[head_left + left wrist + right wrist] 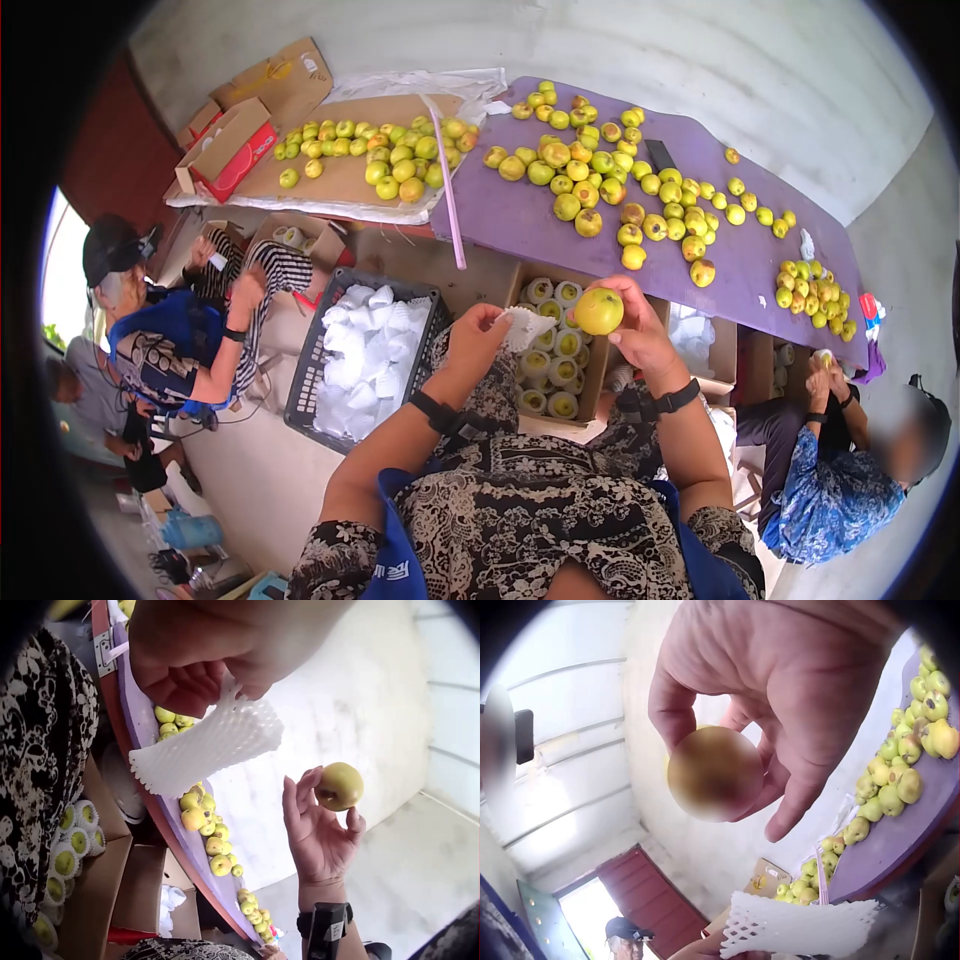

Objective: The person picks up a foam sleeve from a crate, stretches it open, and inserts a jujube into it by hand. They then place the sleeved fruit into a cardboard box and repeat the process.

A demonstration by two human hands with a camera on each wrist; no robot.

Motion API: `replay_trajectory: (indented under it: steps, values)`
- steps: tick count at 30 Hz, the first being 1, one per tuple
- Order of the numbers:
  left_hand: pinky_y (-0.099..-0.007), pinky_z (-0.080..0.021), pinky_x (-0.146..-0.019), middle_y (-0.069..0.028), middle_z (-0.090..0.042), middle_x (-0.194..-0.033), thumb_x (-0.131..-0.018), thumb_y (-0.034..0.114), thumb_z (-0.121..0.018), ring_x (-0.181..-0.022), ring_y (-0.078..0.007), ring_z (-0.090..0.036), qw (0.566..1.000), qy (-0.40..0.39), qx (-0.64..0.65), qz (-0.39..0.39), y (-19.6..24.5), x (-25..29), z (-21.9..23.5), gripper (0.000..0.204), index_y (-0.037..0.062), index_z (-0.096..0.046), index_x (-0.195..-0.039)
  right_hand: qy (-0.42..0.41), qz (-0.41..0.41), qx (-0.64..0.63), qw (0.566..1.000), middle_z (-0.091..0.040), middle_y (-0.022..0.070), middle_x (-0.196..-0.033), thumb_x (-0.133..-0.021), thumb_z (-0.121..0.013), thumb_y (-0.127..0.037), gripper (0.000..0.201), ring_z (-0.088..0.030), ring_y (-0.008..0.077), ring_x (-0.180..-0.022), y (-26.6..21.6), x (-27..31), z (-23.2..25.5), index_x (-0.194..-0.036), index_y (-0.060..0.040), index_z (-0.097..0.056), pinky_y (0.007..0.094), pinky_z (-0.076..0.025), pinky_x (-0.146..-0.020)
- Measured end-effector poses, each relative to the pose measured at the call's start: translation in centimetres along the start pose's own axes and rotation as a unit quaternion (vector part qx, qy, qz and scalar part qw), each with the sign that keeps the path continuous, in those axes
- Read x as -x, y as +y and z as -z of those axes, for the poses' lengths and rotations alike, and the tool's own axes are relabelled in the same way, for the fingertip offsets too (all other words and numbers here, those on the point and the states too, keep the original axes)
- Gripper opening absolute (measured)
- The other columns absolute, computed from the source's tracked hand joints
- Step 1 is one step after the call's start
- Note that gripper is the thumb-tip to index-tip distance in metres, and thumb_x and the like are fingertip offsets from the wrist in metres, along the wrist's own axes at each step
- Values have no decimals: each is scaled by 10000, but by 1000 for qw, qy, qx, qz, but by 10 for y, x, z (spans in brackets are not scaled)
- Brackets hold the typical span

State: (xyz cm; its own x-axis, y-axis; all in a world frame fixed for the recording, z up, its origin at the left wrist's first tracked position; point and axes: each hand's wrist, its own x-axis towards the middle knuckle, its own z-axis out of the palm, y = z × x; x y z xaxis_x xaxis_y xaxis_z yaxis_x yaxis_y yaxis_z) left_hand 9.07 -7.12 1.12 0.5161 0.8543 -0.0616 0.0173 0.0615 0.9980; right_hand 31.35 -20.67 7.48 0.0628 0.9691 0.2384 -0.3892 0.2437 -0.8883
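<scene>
While the right hand (640, 335) pinches a yellow-green fruit (599, 311) aloft, the left hand (478, 338) clasps a foam net sleeve (527, 326) (mouth toward the fruit), above the carton (592, 385).

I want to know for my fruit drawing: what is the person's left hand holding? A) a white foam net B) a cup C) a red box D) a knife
A: the left hand pinches a white foam net, while the right hand holds a yellow-green fruit.
</scene>
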Motion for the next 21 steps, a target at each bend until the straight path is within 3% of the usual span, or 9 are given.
replay_trajectory:
  steps: [3,7,10,12,13,15,18,19,21]
  values:
    - [-211,-438,-544,2,-618,-735,-881,172,-685,-616,-47,-539,999,13,-31,-12,14,8,-4,169,12,-638,-907,-7,1,10,1000,-504,87,-1270,-729,-733,-38,646,-505,218,-1205,-3,0,-24,-1283,-110,-409,354,-390,-1033]
    - [-217,-457,-549,-8,-628,-754,-874,164,-685,-619,-56,-556,996,-5,-86,-15,29,22,-12,178,3,-631,-925,6,59,155,986,-492,105,-1324,-729,-763,-44,629,-477,218,-1247,12,-9,-64,-1250,-95,-415,369,-356,-1066]
    - [-212,-483,-566,-7,-633,-781,-903,189,-658,-630,-58,-567,999,-29,11,-20,24,26,-17,189,9,-631,-952,36,91,271,958,-483,118,-1360,-728,-778,-69,616,-469,235,-1273,23,-7,-74,-1247,-77,-446,395,-338,-1089]
    - [-210,-491,-570,-6,-636,-794,-920,203,-641,-638,-55,-570,997,-25,72,28,27,28,-12,196,12,-632,-965,41,98,453,885,-465,128,-1360,-733,-759,-28,645,-473,239,-1281,22,-4,-72,-1298,-59,-449,382,-386,-1073]
    - [-208,-499,-575,-5,-639,-807,-936,216,-623,-646,-52,-574,988,-22,133,79,31,29,-9,204,16,-632,-979,39,100,453,885,-465,128,-1360,-733,-759,-28,645,-473,239,-1281,24,-3,-70,-1298,-59,-449,382,-386,-1073]
    - [-205,-499,-574,0,-639,-809,-947,230,-612,-653,-46,-571,988,-34,128,79,39,32,-3,214,20,-636,-979,37,70,428,900,-486,133,-1328,-723,-775,-83,578,-516,290,-1214,26,2,-67,-1248,-77,-532,384,-442,-1016]
    - [-201,-491,-567,7,-639,-797,-947,242,-615,-659,-43,-566,992,-50,97,69,42,33,-2,225,19,-645,-968,39,25,358,933,-507,133,-1258,-716,-778,-95,572,-535,301,-1169,21,7,-72,-1230,-90,-527,370,-479,-966]
    - [-200,-483,-561,9,-639,-784,-936,239,-630,-658,-45,-565,995,-49,71,57,43,32,-2,225,16,-650,-958,41,26,359,932,-507,133,-1258,-716,-778,-95,572,-535,301,-1169,18,7,-73,-1230,-90,-527,370,-479,-966]
    - [-203,-473,-552,8,-636,-761,-923,236,-647,-644,-46,-560,998,-49,26,30,47,32,-3,221,16,-654,-947,8,57,464,884,-519,123,-1201,-723,-767,-78,562,-548,272,-1136,12,6,-75,-1214,-62,-495,362,-488,-943]
